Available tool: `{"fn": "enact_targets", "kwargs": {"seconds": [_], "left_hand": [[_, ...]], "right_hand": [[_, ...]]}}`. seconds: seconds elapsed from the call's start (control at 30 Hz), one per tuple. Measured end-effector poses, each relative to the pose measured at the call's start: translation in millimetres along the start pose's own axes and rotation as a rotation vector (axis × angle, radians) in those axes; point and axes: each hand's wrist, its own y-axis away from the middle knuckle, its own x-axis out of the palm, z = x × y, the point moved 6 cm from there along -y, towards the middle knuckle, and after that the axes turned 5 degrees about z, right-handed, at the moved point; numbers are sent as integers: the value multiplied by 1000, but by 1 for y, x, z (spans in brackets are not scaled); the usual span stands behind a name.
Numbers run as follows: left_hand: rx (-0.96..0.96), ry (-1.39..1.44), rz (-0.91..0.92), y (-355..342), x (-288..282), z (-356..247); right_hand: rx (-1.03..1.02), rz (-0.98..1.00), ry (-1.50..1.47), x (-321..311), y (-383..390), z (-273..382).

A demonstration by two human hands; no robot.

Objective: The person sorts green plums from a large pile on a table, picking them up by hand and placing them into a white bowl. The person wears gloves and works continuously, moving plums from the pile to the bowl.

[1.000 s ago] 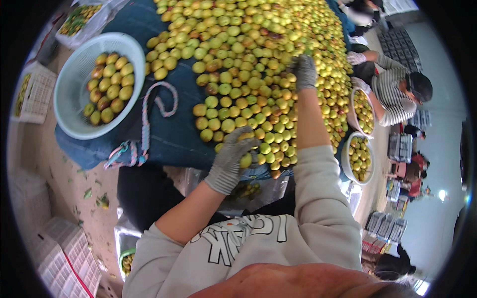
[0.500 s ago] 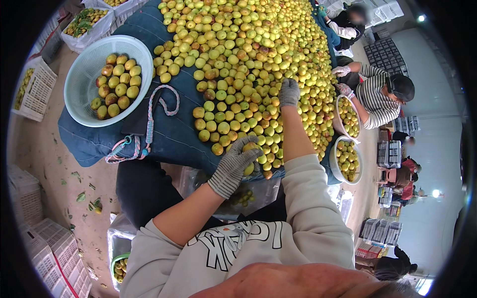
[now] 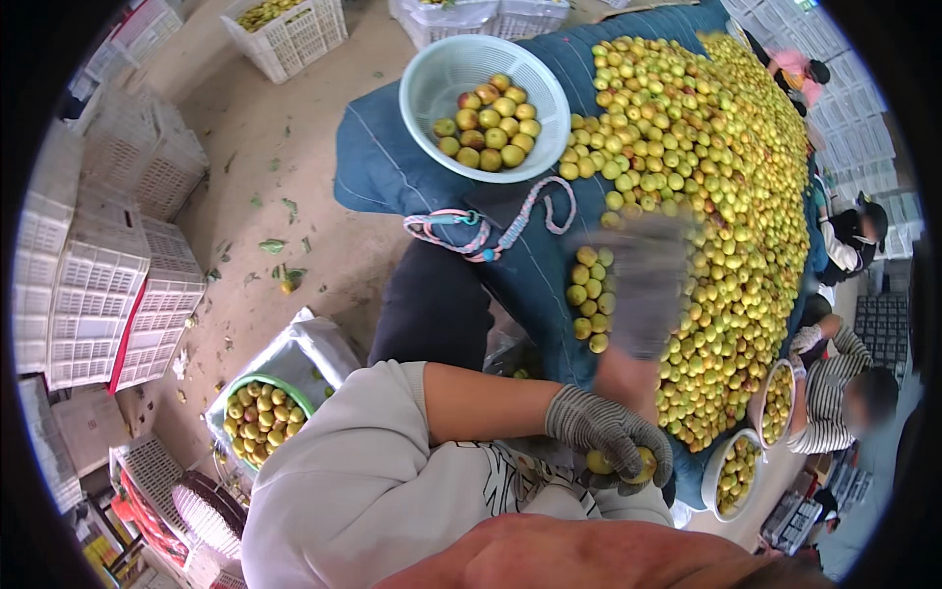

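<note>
My left hand (image 3: 616,437), in a grey striped knit glove, is close to my body with its fingers curled round small yellow-green jujubes (image 3: 644,465); two of them show beneath the fingers. Over the near left part of the big jujube heap (image 3: 731,294) is my right hand (image 3: 643,280), gloved too. Motion smears its fingers, so I cannot see whether it holds anything. The heap spreads across a dark blue padded cloth (image 3: 378,147). A pale blue plastic basket (image 3: 422,123) on the cloth holds several browner jujubes.
A braided cord (image 3: 520,224) lies on the cloth beside the basket. White tubs of jujubes (image 3: 736,479) stand at the heap's right edge, near a person in striped sleeves (image 3: 834,388). Stacked white crates (image 3: 98,294) stand left; a green-rimmed basket (image 3: 263,422) sits at lower left.
The view has swung left, so everything sits further right. My left hand has drawn back from the heap's edge toward my body with jujubes in it. My right hand is now a blur.
</note>
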Motion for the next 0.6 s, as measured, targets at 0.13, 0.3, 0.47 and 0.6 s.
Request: {"fn": "enact_targets", "kwargs": {"seconds": [0.13,0.3,0.47,0.6], "left_hand": [[73,-29,-17,17,2,-5],[48,51,-446,29,-22,-29],[392,175,-488,30,-41,-39],[419,264,-713,33,-70,-33]], "right_hand": [[370,306,263,92,0,-67],[496,-219,242,-64,62,-95],[816,-42,1323,-155,114,-58],[980,24,1571,-202,104,-64]]}}
